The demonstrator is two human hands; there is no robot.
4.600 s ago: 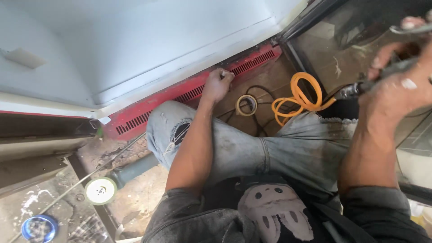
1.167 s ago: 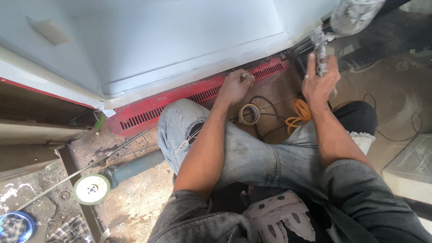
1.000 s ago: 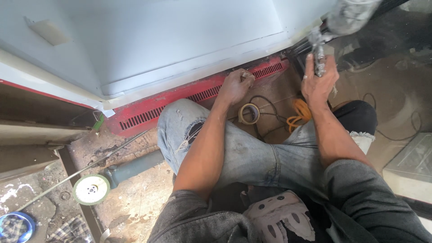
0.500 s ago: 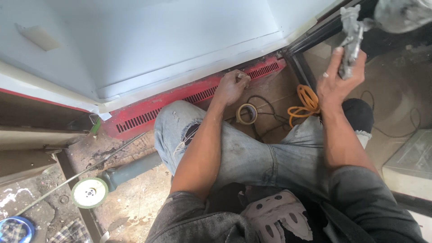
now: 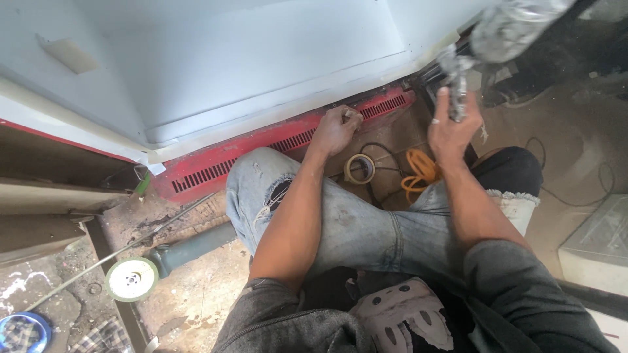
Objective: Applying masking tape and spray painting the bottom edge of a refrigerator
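At the far left, low on the floor, lies a blue round lid (image 5: pixel 19 332), partly cut by the picture edge. Next to it an angle grinder (image 5: pixel 171 258) lies on the dirty concrete floor (image 5: pixel 196 301), its pale disc toward the left and its grey-green body pointing to the right, close to the person's knee in torn light jeans (image 5: pixel 261 196). A thin metal rod (image 5: pixel 118 252) runs slantwise across the grinder. Above all this stands a big white cabinet (image 5: pixel 229 59), and along its bottom edge goes a red grille (image 5: pixel 261 150) with many slots.

The left hand (image 5: pixel 337 127) reaches forward over the bent leg, the arm almost straight. Its fingers are closed into a fist and press on the upper edge of the red grille; I cannot tell if something small is between the fingers. Just right of it, on the floor, lies a roll of tape (image 5: pixel 360 168), and then an orange coiled cable (image 5: pixel 418 173) with a thin black wire near it.

The right hand (image 5: pixel 453 127) is lifted higher, the palm turned away from the camera, the forearm going up from the right knee. It grips the handle of a spray gun (image 5: pixel 458 85), a grey metal tool. The top of the tool is wrapped in crumpled shiny plastic (image 5: pixel 517 23) and stands before the right corner of the cabinet. At the far right, a pale box (image 5: pixel 598 245) stands on the floor.
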